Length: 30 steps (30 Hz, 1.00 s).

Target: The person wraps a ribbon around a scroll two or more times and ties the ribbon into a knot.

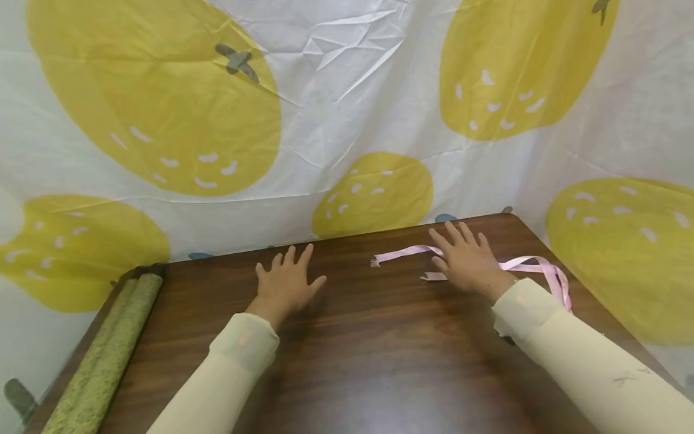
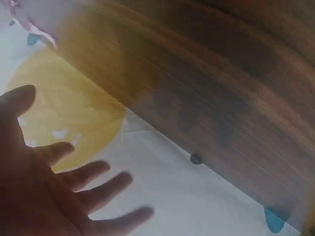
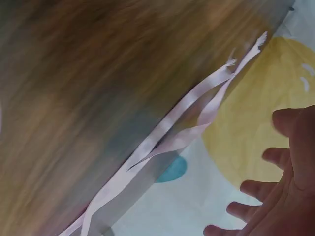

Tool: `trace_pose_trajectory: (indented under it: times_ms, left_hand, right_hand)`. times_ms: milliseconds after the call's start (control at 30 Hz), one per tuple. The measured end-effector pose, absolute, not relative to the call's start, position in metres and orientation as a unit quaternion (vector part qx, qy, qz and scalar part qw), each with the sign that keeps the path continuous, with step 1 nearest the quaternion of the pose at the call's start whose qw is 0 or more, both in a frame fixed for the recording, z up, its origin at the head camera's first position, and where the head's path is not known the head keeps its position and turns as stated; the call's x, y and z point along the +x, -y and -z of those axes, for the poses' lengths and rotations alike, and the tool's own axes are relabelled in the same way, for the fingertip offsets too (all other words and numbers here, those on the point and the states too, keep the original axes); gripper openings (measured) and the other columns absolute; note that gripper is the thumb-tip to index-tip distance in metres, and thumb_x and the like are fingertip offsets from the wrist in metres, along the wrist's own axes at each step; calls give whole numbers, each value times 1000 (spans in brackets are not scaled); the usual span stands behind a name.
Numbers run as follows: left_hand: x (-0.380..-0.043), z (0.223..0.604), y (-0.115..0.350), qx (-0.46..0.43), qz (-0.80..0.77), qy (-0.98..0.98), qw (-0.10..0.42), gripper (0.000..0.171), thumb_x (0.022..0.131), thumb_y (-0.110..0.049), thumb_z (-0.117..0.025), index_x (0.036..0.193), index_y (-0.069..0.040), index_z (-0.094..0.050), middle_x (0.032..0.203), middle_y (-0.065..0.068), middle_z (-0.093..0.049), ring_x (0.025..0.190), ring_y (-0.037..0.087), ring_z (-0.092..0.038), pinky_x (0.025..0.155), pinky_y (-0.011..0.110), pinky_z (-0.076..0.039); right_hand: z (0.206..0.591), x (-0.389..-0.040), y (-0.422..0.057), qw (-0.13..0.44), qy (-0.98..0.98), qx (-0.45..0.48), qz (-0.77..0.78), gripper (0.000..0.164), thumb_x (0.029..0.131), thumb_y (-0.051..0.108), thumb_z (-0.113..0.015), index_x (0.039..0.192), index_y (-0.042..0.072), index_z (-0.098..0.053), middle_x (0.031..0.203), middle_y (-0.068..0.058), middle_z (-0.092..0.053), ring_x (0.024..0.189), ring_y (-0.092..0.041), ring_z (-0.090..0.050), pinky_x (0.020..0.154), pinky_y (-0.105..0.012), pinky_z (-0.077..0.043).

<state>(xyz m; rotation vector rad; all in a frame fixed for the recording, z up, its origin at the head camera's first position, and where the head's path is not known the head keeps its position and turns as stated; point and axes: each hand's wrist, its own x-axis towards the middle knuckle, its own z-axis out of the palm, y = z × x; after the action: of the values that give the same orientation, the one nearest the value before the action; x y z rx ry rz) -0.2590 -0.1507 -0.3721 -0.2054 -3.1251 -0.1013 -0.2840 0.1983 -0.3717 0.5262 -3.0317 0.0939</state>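
Note:
A pink ribbon [image 1: 534, 264] with frayed ends lies loosely at the right rear of the brown wooden table [image 1: 347, 343]. Over its middle part in the head view is my right hand [image 1: 467, 262], palm down with the fingers spread, hiding some of the ribbon. The right wrist view shows two strands of the ribbon [image 3: 170, 123] beyond the spread fingers. My left hand [image 1: 287, 283] hovers above the table left of the ribbon, its fingers stretched apart and nothing in them. In the left wrist view, the left palm [image 2: 44, 191] faces the table, with a bit of ribbon at the upper left corner.
A rolled green patterned cloth [image 1: 103, 361] lies along the table's left edge. Behind the table and at its sides hangs a white sheet [image 1: 352, 72] printed with large yellow fruit, meeting the table's back edge.

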Motion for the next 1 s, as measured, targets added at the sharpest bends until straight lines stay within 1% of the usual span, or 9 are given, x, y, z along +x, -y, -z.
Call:
trace_pose_trajectory:
  times_ms: [67, 167, 233, 300, 400, 567, 700, 867, 1000]
  left_hand:
    - [-256, 372, 150, -73, 28, 997, 2, 72, 92, -60, -39, 150, -22, -22, 148, 19, -33, 127, 42, -32, 97, 70, -28]
    - [-249, 372, 150, -85, 21, 996, -5, 64, 93, -53, -43, 146, -18, -33, 140, 18, -44, 119, 40, -43, 90, 64, -39]
    - [-243, 371, 150, -93, 16, 995, -10, 60, 93, -50, -45, 142, -16, -39, 136, 18, -49, 115, 39, -47, 88, 61, -42]
    - [-237, 371, 150, -99, 11, 995, -10, 57, 93, -49, -46, 139, -16, -44, 134, 17, -51, 112, 38, -50, 86, 60, -44]
    - [-229, 371, 150, -111, 7, 994, -1, 53, 93, -47, -48, 135, -16, -49, 129, 16, -55, 109, 38, -52, 86, 58, -45]
    - [-217, 373, 146, -135, 5, 991, 9, 51, 92, -46, -49, 132, -16, -52, 124, 14, -59, 106, 36, -55, 85, 58, -46]
    - [-210, 373, 142, -148, 1, 989, 15, 50, 92, -47, -49, 131, -17, -53, 122, 12, -60, 104, 35, -56, 84, 57, -47]
    - [-204, 373, 135, -162, -1, 986, 28, 49, 91, -47, -50, 131, -19, -53, 121, 11, -61, 103, 33, -56, 83, 56, -47]
    - [-201, 374, 128, -175, 6, 984, 29, 48, 91, -47, -50, 130, -19, -54, 120, 11, -61, 104, 33, -56, 84, 57, -46]
  right_hand:
    - [374, -281, -205, 35, 984, 173, -24, 56, 97, 30, -43, 148, 11, -27, 151, -24, -22, 134, -45, -13, 103, -69, -18]
    - [380, -274, -211, 43, 982, 184, -19, 48, 93, 20, -48, 139, 7, -43, 138, -24, -44, 124, -44, -35, 96, -64, -35]
    - [386, -269, -213, 55, 977, 203, -16, 40, 91, 15, -50, 128, 3, -55, 122, -24, -57, 109, -42, -49, 84, -59, -46]
    - [391, -264, -212, 70, 972, 225, -16, 33, 89, 12, -52, 119, 3, -61, 108, -22, -63, 94, -40, -57, 71, -56, -52]
    - [395, -259, -209, 81, 966, 245, -20, 29, 86, 9, -55, 113, 1, -64, 104, -20, -65, 89, -39, -59, 68, -55, -53]
    - [398, -256, -203, 64, 969, 239, -22, 34, 85, 11, -58, 118, 3, -62, 109, -19, -63, 95, -38, -59, 75, -55, -52]
    - [401, -259, -198, 56, 968, 244, -27, 36, 85, 10, -57, 121, 7, -62, 103, -18, -63, 92, -36, -60, 73, -55, -52]
    - [402, -260, -190, 12, 972, 233, -12, 42, 86, 13, -56, 127, 4, -57, 111, -21, -60, 98, -38, -58, 77, -56, -51]
    - [404, -254, -182, 2, 972, 235, 3, 42, 87, 11, -51, 128, 5, -56, 113, -21, -59, 100, -38, -56, 78, -56, -50]
